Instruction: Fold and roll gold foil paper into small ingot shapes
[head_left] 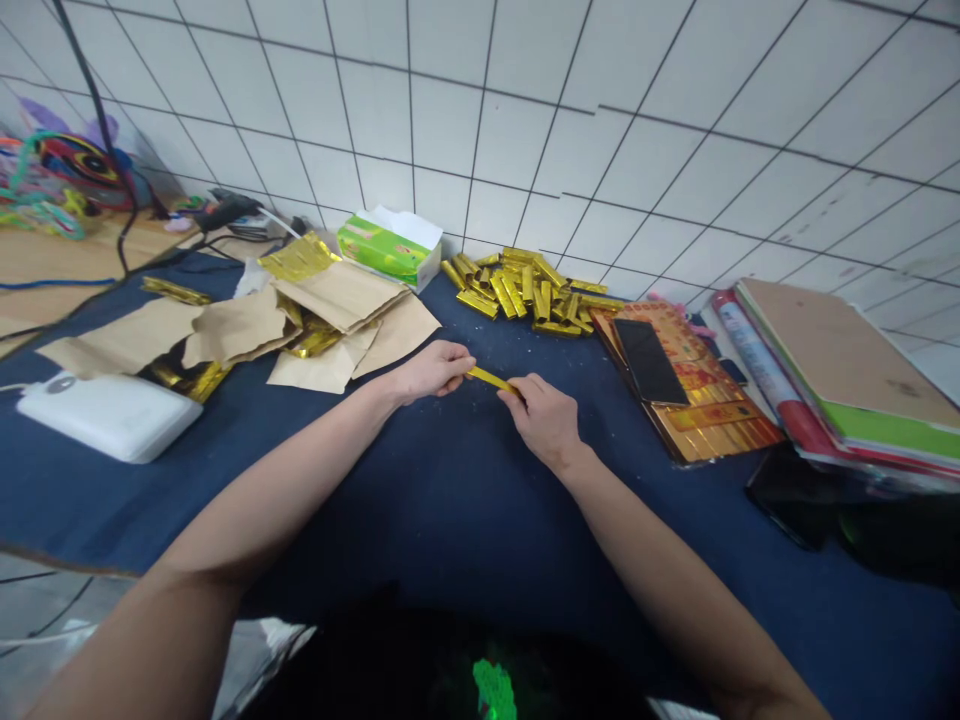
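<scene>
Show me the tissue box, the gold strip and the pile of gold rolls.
tissue box [382,250]: head view, green side
gold strip [491,380]: head view, its middle
pile of gold rolls [525,290]: head view, pile's middle

print on the green tissue box [386,250] and red-gold paper pack [712,425] too blurred to read

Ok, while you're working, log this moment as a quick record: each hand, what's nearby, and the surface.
left hand: holds one end of a narrow gold foil strip
right hand: holds the strip's other end
ahead: pile of folded gold foil pieces
right: gold-printed paper stack under a black phone
left: brown paper sheets, green tissue box
surface: navy cover
</scene>
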